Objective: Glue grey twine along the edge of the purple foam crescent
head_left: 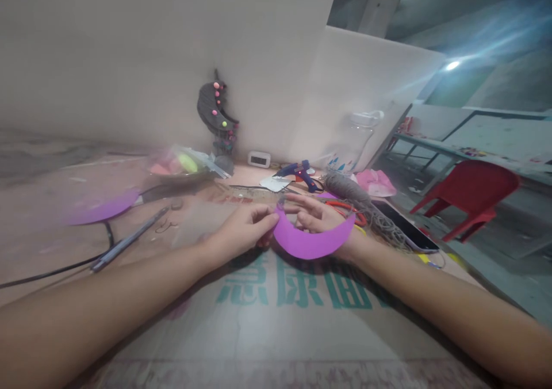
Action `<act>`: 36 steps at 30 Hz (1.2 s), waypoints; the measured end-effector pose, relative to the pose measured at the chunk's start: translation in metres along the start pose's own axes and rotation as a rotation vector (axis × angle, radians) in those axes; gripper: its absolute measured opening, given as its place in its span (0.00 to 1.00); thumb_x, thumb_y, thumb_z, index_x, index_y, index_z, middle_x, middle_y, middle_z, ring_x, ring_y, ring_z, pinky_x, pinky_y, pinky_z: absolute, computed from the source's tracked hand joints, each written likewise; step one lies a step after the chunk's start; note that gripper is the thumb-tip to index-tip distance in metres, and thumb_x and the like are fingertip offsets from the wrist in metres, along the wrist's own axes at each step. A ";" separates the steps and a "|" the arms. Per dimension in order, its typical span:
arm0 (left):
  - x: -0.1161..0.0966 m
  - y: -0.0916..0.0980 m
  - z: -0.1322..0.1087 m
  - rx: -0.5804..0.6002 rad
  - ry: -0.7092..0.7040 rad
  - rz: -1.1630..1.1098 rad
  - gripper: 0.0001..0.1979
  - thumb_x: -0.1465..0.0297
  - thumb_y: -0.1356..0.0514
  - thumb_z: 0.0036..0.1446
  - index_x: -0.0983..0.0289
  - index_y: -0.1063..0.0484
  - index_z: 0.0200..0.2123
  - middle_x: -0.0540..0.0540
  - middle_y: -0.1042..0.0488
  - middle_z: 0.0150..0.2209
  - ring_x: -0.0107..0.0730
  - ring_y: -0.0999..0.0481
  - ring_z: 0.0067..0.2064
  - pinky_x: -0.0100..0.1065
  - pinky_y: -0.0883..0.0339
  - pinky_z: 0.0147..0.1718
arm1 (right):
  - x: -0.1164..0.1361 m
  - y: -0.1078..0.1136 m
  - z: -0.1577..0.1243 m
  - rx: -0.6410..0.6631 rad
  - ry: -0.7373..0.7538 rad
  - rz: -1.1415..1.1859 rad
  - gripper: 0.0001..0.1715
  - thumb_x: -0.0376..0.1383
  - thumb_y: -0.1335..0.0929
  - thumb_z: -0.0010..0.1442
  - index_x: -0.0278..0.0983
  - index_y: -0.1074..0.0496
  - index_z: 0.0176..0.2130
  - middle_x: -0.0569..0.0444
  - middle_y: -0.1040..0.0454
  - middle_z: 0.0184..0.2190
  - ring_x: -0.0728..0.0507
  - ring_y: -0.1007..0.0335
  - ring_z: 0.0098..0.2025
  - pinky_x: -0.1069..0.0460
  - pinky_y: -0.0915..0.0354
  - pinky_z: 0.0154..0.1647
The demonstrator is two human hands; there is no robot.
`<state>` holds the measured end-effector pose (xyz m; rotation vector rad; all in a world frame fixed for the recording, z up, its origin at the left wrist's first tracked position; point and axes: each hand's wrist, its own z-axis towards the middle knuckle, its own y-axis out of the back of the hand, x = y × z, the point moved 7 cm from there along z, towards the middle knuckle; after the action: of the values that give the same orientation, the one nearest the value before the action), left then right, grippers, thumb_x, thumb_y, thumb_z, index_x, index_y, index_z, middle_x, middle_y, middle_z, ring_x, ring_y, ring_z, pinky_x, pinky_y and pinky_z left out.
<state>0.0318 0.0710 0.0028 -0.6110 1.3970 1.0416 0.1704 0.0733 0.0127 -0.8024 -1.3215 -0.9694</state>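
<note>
Left hand (244,231): fingertips pinch left tip of purple crescent (310,240).
Right hand (317,216): behind crescent, fingers spread; grip cannot be told.
Surface: printed cardboard (293,314).

Purple crescent (313,240), centre: thin flexible sheet, foam or card, matt, smooth.
Purple piece (103,208), left: same matt sheet look, blurred.
Cardboard sheet (276,320), near: dull grey-brown board, matt, green print, scuffed at near edge.
Glue gun (299,173), far centre: blue plastic, slight sheen.
Twine bundle (362,202), right: rough, hairy grey-brown fibre.
Phone (405,228), right: dark glossy face.
Chair (472,193), far right: red moulded plastic, smooth, faintly glossy.
Bag (185,161), far left: clear crinkled plastic film, shiny.
Jar (360,133), far right: clear, plastic by the look, glossy.
Wall (129,61), far: pale, flat, matt.
</note>
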 end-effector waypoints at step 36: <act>-0.004 -0.007 -0.003 0.072 -0.082 0.224 0.16 0.62 0.49 0.61 0.64 0.34 0.25 0.48 0.33 0.21 0.24 0.34 0.23 0.26 0.42 0.24 | -0.006 -0.004 -0.004 -0.041 -0.117 -0.136 0.26 0.50 0.24 0.41 0.35 0.31 0.32 0.61 0.32 0.23 0.54 0.42 0.22 0.56 0.45 0.22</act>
<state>0.0365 0.0643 0.0046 -0.3605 1.4470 1.1742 0.1685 0.0682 0.0064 -0.8189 -1.4770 -1.0728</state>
